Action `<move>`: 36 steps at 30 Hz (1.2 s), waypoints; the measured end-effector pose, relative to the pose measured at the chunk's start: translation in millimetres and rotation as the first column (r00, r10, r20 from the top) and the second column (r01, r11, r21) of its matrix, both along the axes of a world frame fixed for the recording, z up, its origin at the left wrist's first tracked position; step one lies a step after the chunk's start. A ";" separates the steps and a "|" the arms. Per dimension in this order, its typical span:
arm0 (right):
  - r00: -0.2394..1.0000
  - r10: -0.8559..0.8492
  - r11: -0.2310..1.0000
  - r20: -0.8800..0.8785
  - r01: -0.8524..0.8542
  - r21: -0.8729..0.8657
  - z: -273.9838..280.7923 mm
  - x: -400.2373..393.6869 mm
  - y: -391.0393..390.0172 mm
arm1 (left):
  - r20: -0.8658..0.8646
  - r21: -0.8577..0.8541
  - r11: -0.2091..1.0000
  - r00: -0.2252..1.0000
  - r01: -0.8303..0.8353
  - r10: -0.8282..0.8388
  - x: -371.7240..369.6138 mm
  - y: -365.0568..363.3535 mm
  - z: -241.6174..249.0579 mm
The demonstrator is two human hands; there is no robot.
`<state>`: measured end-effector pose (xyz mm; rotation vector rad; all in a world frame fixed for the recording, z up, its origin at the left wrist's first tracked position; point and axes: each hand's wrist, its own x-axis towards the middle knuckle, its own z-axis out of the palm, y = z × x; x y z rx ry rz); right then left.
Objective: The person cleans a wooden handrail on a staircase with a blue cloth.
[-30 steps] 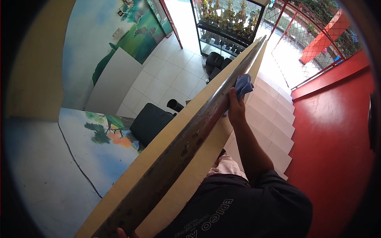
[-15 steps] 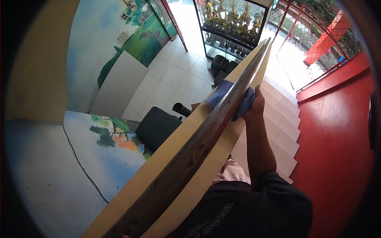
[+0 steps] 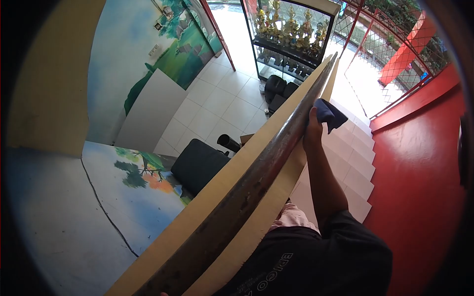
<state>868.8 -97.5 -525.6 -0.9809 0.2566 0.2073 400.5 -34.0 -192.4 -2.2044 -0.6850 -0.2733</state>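
Observation:
A dark, scuffed handrail (image 3: 242,195) runs diagonally along the top of a cream half-wall (image 3: 217,190). My right hand (image 3: 312,132) is at the rail's right side, far up its length, with fingers closed on a dark blue cloth (image 3: 331,116). The cloth bunches out to the right of the hand, over the stairs. Of my left hand (image 3: 164,294) only a sliver shows at the bottom edge, beside the rail; its fingers are hidden.
Tiled stairs (image 3: 345,148) descend on the right beside a red wall (image 3: 419,172). Past the half-wall are a dark padded seat (image 3: 197,165), a black cylinder (image 3: 228,143) and a trophy cabinet (image 3: 291,37). A mesh gate (image 3: 390,54) stands at the far end.
The cloth was draped around the rail; now it is off the top and bunched at the right side in my right hand. The view has shifted slightly.

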 end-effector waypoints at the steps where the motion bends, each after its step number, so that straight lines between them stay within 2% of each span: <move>1: 0.999 0.036 0.999 -0.040 -0.036 -0.003 0.2 8.5 2.7 | -0.007 0.009 1.000 1.000 -0.010 0.010 0.0 -0.9 0.1; 3: 0.990 0.111 0.994 -0.082 -0.109 0.023 2.4 11.7 1.3 | 0.002 0.007 1.000 1.000 -0.007 0.007 -0.5 1.9 -0.1; 6: 0.993 0.118 0.993 -0.020 -0.118 0.020 31.4 -31.6 -1.5 | 0.011 0.021 1.000 1.000 0.010 -0.011 -3.7 6.2 -4.7; 8: 0.965 0.221 0.967 0.142 -0.198 -0.160 29.8 -73.9 -7.6 | 0.019 0.027 0.999 1.000 0.019 -0.019 -5.4 7.8 -6.4; 12: 0.919 0.394 0.891 0.002 -0.381 -0.246 32.6 -86.5 -21.2 | 0.018 0.035 0.999 0.999 0.026 -0.027 -8.3 8.5 -7.5; 16: 0.880 0.475 0.854 0.003 -0.460 -0.243 29.0 -81.7 -28.1 | 0.008 0.057 0.998 0.999 0.032 -0.032 -12.3 8.8 -8.1; 23: 0.876 0.481 0.836 0.040 -0.444 -0.322 28.4 -81.1 -29.0 | -0.034 0.090 0.996 0.999 0.016 -0.013 -17.5 10.9 -9.6; 29: 0.866 0.497 0.825 0.051 -0.454 -0.336 28.8 -79.6 -30.4 | 0.079 -0.083 0.996 0.996 -0.024 0.031 -23.0 3.7 -15.3; 36: 0.858 0.506 0.827 0.089 -0.454 -0.332 30.6 -80.5 -29.1 | 0.084 -0.075 0.996 0.995 -0.045 0.051 -20.0 1.4 -15.8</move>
